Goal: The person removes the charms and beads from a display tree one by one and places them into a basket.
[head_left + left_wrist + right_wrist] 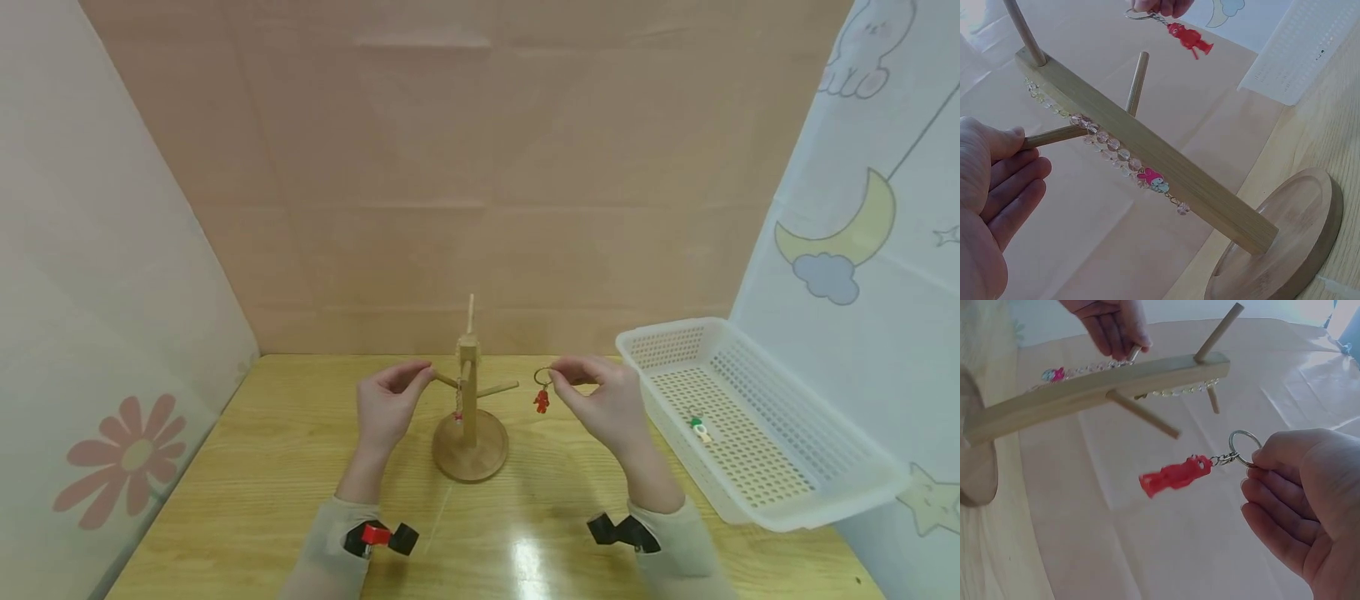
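Observation:
A wooden peg stand (470, 392) with a round base (483, 458) stands upright on the table. My left hand (386, 408) pinches the end of its left peg (1057, 137) between thumb and index finger. Strings of clear and pinkish beads hang on the stand; one bracelet (1110, 145) with a pink-and-white charm (1154, 180) hangs from that left peg. To the right of the stand, my right hand (603, 400) pinches the metal ring (1244, 447) of a keychain. A red figure (1175, 475) dangles from its short chain, apart from the nearby right peg (1144, 414).
A white perforated plastic basket (678, 454) stands at the right of the table, with a small green-and-white item (701, 430) inside. Behind the table (285, 467) hangs a pinkish backdrop (480, 183); patterned sheets flank both sides.

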Action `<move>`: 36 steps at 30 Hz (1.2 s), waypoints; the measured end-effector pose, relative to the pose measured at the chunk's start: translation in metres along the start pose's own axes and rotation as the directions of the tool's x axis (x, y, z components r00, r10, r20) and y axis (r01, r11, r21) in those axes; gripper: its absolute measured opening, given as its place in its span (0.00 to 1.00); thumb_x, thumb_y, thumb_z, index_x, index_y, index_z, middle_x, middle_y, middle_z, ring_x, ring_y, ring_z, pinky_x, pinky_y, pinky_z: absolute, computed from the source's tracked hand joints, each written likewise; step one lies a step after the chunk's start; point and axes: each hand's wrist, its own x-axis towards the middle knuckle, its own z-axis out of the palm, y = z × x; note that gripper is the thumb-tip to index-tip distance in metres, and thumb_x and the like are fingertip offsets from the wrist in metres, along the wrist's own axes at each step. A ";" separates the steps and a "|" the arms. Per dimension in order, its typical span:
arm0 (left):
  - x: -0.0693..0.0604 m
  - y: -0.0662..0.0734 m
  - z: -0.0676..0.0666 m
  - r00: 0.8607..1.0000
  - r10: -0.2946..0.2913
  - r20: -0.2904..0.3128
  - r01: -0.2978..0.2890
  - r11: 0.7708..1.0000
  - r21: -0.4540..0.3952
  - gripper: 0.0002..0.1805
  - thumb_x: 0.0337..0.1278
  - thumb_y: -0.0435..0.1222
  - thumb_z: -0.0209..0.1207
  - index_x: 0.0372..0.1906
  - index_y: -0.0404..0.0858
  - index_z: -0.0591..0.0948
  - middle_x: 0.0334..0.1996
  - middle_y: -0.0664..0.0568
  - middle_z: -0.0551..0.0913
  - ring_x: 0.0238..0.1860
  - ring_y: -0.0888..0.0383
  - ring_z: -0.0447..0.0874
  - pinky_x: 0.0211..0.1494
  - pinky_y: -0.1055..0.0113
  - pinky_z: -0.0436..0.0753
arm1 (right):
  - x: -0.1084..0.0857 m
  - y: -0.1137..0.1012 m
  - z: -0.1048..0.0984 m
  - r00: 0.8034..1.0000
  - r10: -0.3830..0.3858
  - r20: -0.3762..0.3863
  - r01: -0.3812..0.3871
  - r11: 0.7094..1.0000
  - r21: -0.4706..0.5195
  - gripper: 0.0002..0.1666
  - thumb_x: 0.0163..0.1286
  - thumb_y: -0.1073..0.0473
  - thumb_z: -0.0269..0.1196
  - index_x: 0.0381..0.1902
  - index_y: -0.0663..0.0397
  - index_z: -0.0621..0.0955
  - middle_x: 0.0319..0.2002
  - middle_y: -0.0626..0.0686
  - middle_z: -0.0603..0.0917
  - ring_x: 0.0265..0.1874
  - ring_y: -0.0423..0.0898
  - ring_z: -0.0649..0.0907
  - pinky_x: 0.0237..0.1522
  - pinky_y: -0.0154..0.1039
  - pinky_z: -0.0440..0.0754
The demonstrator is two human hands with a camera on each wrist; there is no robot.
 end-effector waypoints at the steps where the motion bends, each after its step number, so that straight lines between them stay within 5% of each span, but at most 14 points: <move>1: 0.000 0.000 0.000 1.000 0.001 0.001 -0.001 1.000 -0.002 0.08 0.60 0.30 0.76 0.41 0.28 0.92 0.35 0.41 0.93 0.34 0.62 0.92 0.39 0.72 0.88 | -0.001 0.002 -0.002 1.000 0.002 0.005 -0.002 1.000 -0.005 0.11 0.60 0.73 0.76 0.37 0.54 0.92 0.31 0.45 0.92 0.27 0.40 0.89 0.33 0.30 0.86; 14: -0.001 0.000 0.002 1.000 0.006 0.008 -0.006 1.000 -0.019 0.09 0.60 0.29 0.77 0.42 0.27 0.92 0.35 0.41 0.93 0.34 0.61 0.92 0.38 0.72 0.88 | -0.002 0.003 -0.034 0.990 0.126 0.058 -0.123 0.991 -0.049 0.09 0.61 0.72 0.77 0.38 0.57 0.92 0.32 0.47 0.92 0.28 0.38 0.89 0.37 0.24 0.85; 21: 0.000 0.000 0.003 1.000 0.003 0.011 -0.003 1.000 -0.027 0.07 0.60 0.28 0.76 0.41 0.28 0.92 0.35 0.40 0.92 0.34 0.60 0.92 0.39 0.71 0.88 | 0.000 -0.001 -0.046 0.958 0.268 0.100 -0.270 0.963 0.007 0.07 0.66 0.68 0.77 0.39 0.53 0.93 0.33 0.46 0.93 0.31 0.34 0.89 0.38 0.24 0.85; 36: 0.001 -0.003 0.000 1.000 0.006 0.004 -0.006 0.999 -0.033 0.07 0.60 0.28 0.76 0.41 0.29 0.93 0.34 0.40 0.92 0.34 0.58 0.93 0.39 0.71 0.88 | 0.010 -0.006 -0.069 0.907 0.390 0.159 -0.395 0.919 -0.005 0.05 0.70 0.62 0.76 0.43 0.54 0.92 0.35 0.50 0.93 0.31 0.35 0.88 0.34 0.25 0.83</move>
